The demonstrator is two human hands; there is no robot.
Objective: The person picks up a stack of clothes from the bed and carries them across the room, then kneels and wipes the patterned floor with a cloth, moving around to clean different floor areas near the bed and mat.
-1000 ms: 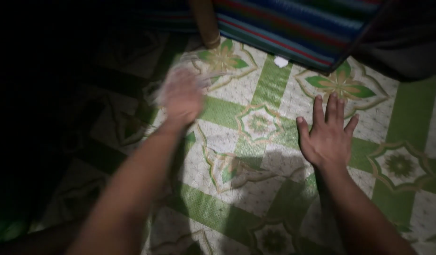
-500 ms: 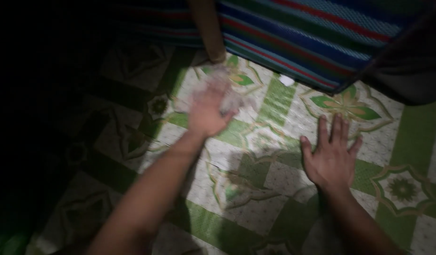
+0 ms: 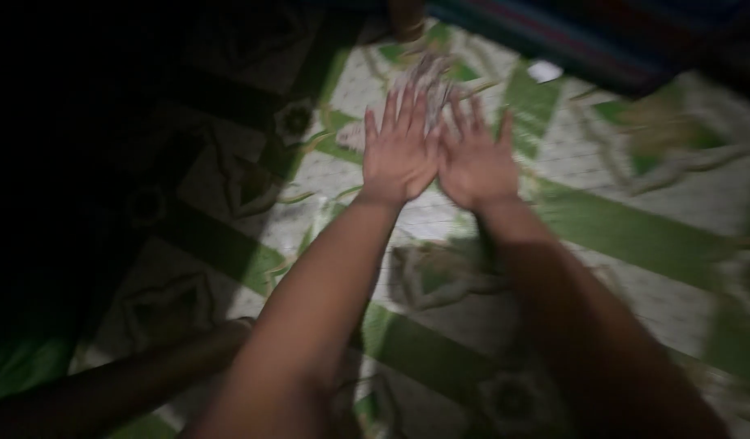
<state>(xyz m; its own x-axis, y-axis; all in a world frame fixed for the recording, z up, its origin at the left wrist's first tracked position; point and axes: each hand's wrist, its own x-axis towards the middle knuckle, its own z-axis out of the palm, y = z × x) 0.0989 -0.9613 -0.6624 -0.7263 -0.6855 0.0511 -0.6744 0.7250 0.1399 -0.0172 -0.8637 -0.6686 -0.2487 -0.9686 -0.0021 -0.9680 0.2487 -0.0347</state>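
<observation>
Two flat hands meet over a pale scrap on a patterned floor.

The green-and-cream patterned vinyl floor covering (image 3: 635,236) spreads beneath both arms, dark to the left of the left hand. Beyond the fingertips hangs a striped blue-and-red cloth edge (image 3: 602,49). The left hand (image 3: 398,154) and right hand (image 3: 472,162) lie side by side, thumbs nearly touching, fingers stretched out and released, grasping nothing that I can make out. Just past their fingertips sits a blurred, pale crumpled scrap (image 3: 424,77), perhaps thin plastic. A small white bit (image 3: 544,71) lies right of the right hand. In this dim light the light scrap could slide away under the cloth if the palms push it.
</observation>
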